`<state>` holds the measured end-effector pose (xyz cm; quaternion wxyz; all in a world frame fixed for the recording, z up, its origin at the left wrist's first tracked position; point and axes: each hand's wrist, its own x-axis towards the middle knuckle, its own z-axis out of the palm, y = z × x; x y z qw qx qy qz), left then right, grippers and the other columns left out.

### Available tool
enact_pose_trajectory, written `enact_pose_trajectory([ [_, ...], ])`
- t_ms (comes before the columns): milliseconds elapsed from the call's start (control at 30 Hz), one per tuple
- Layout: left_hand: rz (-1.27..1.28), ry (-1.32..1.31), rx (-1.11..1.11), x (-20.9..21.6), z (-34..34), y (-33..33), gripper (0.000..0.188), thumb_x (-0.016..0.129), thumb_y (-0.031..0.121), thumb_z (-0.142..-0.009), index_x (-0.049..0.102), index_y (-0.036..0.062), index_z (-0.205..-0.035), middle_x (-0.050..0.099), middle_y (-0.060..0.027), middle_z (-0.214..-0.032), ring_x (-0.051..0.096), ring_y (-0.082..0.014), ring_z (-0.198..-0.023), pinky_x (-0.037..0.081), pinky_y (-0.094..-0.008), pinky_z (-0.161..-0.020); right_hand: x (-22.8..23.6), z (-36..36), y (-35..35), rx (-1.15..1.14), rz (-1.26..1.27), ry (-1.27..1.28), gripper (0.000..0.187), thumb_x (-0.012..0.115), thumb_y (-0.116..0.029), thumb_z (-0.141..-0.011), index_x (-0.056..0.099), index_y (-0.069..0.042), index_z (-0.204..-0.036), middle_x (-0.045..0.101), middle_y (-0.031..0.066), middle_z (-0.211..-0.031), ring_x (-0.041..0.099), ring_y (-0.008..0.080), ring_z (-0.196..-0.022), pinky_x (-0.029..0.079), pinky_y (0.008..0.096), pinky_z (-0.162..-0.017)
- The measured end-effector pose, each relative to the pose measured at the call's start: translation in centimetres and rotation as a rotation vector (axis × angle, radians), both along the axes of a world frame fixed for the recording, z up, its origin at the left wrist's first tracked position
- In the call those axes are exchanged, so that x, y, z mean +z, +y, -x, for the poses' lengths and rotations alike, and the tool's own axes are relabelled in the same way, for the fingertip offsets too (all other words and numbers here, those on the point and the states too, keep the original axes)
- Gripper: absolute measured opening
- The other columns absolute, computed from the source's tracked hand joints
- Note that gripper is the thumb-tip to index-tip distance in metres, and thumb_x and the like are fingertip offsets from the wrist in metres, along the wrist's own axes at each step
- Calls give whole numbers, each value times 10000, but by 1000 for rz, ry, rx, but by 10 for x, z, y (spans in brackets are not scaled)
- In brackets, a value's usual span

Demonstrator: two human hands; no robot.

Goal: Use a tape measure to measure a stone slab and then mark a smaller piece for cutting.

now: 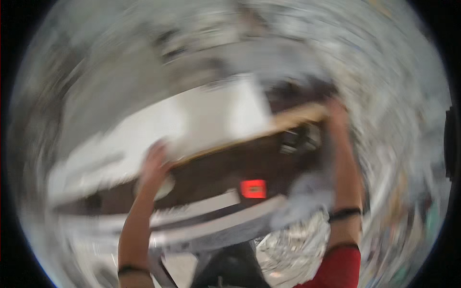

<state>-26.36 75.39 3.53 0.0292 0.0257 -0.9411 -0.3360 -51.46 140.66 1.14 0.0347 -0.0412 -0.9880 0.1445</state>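
Motion blurs the whole head view. A long white panel [206, 115] lies slantwise across a dark brown table top [211, 168], with a thin yellowish line along its near edge. My left hand [156, 161] is at that near edge; its fingers are smeared. Beyond the panel's right end runs a light wooden strip [300, 115], and my right hand [337, 113] is at the strip's far right end. Whether either hand grips or only touches is lost in the blur. A round pale thing [165, 187] shows partly behind my left wrist.
A bright red-orange square [253, 188] lies near the front edge. Small black-and-silver items [300, 139] sit near my right forearm. White strips [201, 206] run along the front, beside crumpled greyish cloth or plastic [305, 199]. A dark heap [297, 93] is behind the wooden strip.
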Motion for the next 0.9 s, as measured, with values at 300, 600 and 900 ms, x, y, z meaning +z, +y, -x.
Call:
enact_pose_trajectory([
  [300, 426, -119, -33, 29, 11, 33, 580, 717, 279, -853, 493, 155, -1374, 384, -44, -1523, 310, -232, -1441, 253, -466, -1202, 50, -24, -3, 254, -396, 46, 359, 478, -115, -983, 477, -6, -1325, 519, 240, -1311, 552, 401, -1144, 459, 432, -962],
  [600, 149, -80, 161, 50, -51, 51, 469, 720, 222, -839, 588, 120, -1278, 538, -80, -1379, 494, -294, -1276, 392, -430, -1083, 108, -223, -137, 277, -16, -161, 425, 585, -234, -927, 490, -12, -1277, 562, 272, -1226, 542, 477, -1126, 460, 498, -924],
  [900, 324, 148, 803, 35, -251, -67, 505, 719, 248, -836, 575, 78, -1290, 563, -166, -1348, 495, -366, -1271, 353, -511, -1078, 59, -320, -93, -51, 239, -250, 483, 678, -356, -870, 540, 21, -1139, 626, 252, -1168, 605, 406, -1108, 479, 474, -900],
])
